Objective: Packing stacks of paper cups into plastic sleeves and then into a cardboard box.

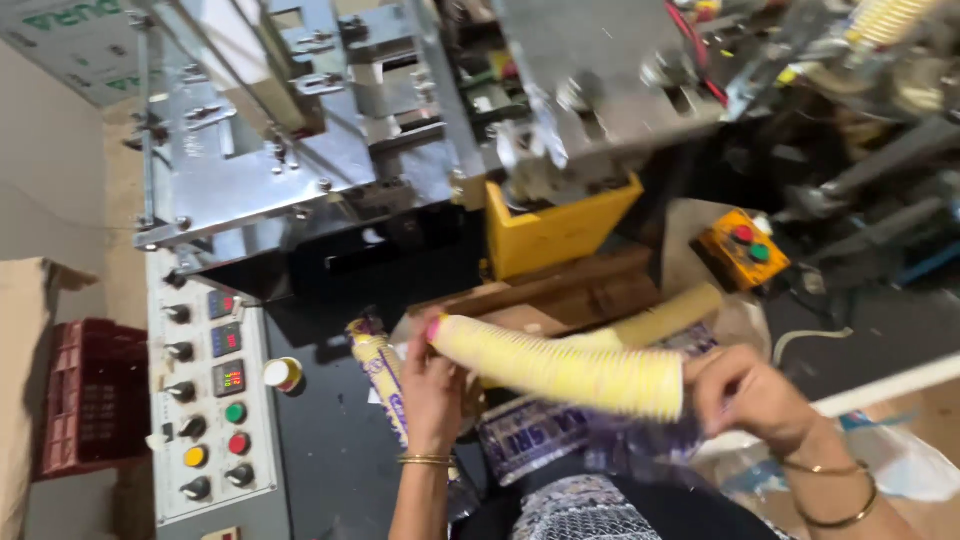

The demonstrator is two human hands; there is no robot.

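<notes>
You are holding a long nested stack of pale yellow paper cups sideways across the lower middle of the frame, 1 hand at each end. Your left hand is closed around the left end of the stack, fingers curled over the rim; a thin gold bangle sits on that wrist. Your right hand presses against the right end with bent fingers, and 2 bangles show on that forearm. The stack tilts slightly, its left end higher than its right.

Just behind it lies a second stack of cups, angled up toward the right. Below the held stack, at the bottom centre, printed plastic sleeves lie crumpled, and 1 filled sleeve of cups stands just left of your left hand.

At the lower left of the frame is a grey control panel with black knobs, small red displays and green, red and yellow buttons. A small white-topped container sits just right of it. A red crate is at the far left. Metal machinery fills the upper half, with a yellow bin beneath it at centre and an orange button box to the right. The picture is motion-blurred, so finer detail cannot be told.
</notes>
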